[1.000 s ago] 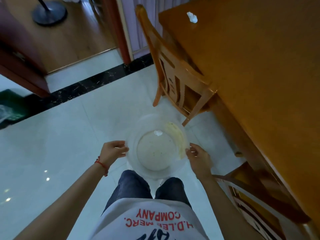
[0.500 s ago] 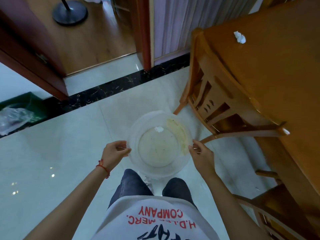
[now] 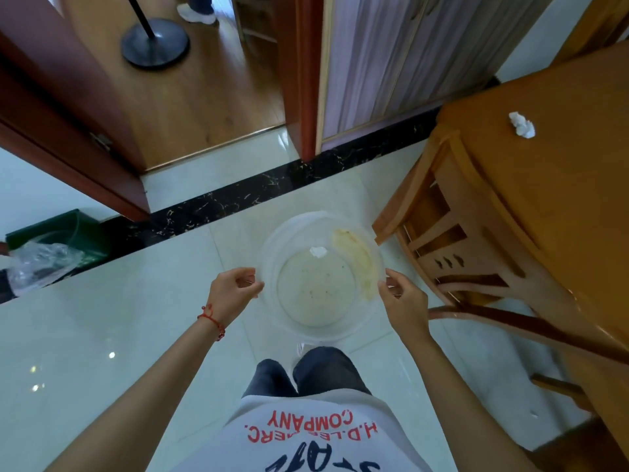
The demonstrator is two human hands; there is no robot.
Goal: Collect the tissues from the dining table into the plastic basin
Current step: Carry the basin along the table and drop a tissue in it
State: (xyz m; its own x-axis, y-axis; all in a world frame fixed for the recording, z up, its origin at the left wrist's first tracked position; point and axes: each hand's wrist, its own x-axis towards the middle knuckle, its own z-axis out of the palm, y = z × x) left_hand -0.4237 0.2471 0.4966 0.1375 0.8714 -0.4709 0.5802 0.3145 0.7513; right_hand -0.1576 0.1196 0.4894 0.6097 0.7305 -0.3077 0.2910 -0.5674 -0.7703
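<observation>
We hold a clear plastic basin (image 3: 321,332) above the tiled floor, our left hand (image 3: 231,292) pinching its left rim and our right hand (image 3: 403,303) pinching its right rim. 1 crumpled tissue (image 3: 318,251) lies inside the basin at its far side. A 2nd tissue (image 3: 521,124) sits on the wooden surface (image 3: 561,185), well right of the basin, beyond a wooden chair (image 3: 452,247).

One wide-angle view from the person's head, looking steeply down; hands and basin (image 3: 321,277) sit close at centre, table (image 3: 561,206) at right.
</observation>
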